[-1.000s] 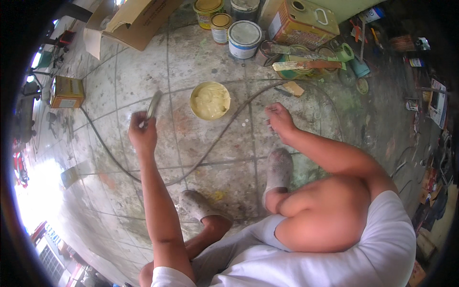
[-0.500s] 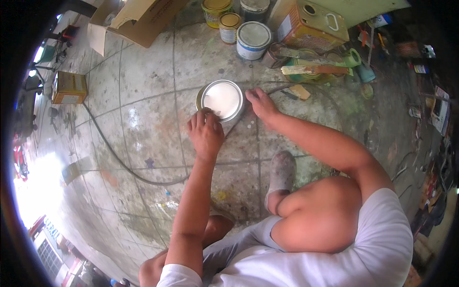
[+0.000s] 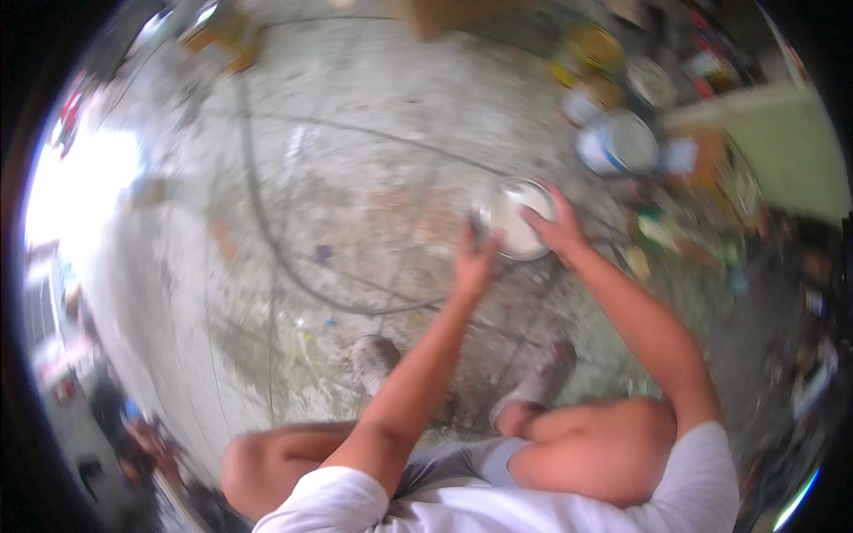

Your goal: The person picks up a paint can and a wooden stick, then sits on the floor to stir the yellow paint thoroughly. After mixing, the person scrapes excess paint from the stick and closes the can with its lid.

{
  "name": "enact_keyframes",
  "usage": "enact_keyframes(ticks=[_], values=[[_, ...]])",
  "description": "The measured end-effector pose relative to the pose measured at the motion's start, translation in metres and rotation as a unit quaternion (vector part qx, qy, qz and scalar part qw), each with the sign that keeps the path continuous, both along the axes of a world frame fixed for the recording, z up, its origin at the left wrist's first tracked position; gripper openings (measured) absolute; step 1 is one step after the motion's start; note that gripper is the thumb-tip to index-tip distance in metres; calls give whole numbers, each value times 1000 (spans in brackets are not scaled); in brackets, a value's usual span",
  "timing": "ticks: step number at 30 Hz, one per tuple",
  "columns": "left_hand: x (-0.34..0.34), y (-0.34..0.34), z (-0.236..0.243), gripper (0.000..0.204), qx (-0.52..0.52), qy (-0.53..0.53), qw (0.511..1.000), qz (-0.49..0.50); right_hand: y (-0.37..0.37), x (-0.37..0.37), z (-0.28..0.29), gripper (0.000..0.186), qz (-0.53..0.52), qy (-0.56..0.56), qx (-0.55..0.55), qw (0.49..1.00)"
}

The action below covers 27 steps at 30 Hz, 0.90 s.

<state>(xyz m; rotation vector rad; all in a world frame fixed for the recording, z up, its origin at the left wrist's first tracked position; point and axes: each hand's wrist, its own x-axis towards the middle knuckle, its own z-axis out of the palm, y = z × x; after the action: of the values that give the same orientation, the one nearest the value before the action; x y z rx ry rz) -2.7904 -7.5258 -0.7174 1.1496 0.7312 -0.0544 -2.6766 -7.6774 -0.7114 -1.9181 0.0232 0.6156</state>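
Note:
A round metal paint can (image 3: 514,200) with a pale top stands on the floor in front of me. Blur hides whether that pale surface is a lid or the contents. My right hand (image 3: 562,233) grips its right side, thumb reaching over the rim. On the near left side, my left hand (image 3: 477,259) holds the can between thumb and fingers, though its fingertips are smeared by motion.
Several paint tins, among them a white and blue can (image 3: 617,144) and a yellow one (image 3: 593,49), cluster at the far right beside a large rectangular tin (image 3: 724,178). A dark hose (image 3: 253,191) curves across the stained floor. My shoes are below the can.
The view has swung left, so everything sits further right and is blurred. My right hand, beside the can before, now grips it; my left hand has shifted along its side.

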Motion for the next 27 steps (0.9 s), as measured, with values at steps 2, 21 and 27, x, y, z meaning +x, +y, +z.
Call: enact_keyframes(ticks=[2, 21, 27], values=[[-3, -18, -13, 96, 126, -59, 989, 47, 9, 1, 17, 70, -49, 135, 81, 986], [-115, 225, 551, 90, -341, -105, 928, 109, 157, -132, 621, 43, 87, 222, 112, 965], [-213, 333, 786, 104, -371, -10, 904, 211, 286, -192, 740, 65, 154, 184, 252, 938]])
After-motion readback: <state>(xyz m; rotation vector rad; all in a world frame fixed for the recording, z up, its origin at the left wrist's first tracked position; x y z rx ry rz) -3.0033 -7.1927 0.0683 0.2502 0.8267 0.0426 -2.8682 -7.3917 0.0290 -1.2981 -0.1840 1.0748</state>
